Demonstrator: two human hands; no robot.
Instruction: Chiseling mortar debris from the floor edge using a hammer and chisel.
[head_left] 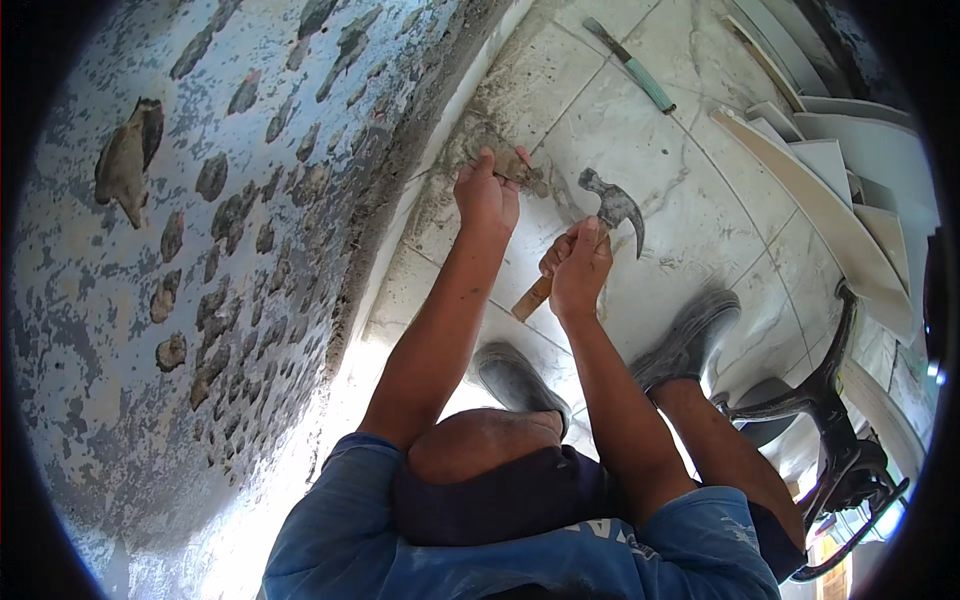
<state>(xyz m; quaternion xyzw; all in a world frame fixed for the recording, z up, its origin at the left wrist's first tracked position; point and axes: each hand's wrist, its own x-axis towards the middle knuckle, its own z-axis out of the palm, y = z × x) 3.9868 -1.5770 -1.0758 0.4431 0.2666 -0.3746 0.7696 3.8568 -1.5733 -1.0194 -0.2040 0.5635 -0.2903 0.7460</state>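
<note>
My right hand (580, 268) is wrapped round the handle of a claw hammer (617, 208), close below its metal head. The wooden end of the handle sticks out on the near-left side of the fist. To the left and a little farther off, my left hand (490, 198) pinches a rough, grey-brown flat piece (522, 174) between thumb and fingers, just above the floor by the foot of the wall. Its kind is hard to make out against the dusty floor. The hammer head is apart from it.
A wall (120, 330) with flaking blue-grey paint and many chipped pits rises on the left. A tool with a green handle (645, 82) lies on the tiled floor (720, 190). Cut tile pieces (825, 170) lean at the right, near a black chair base (828, 410).
</note>
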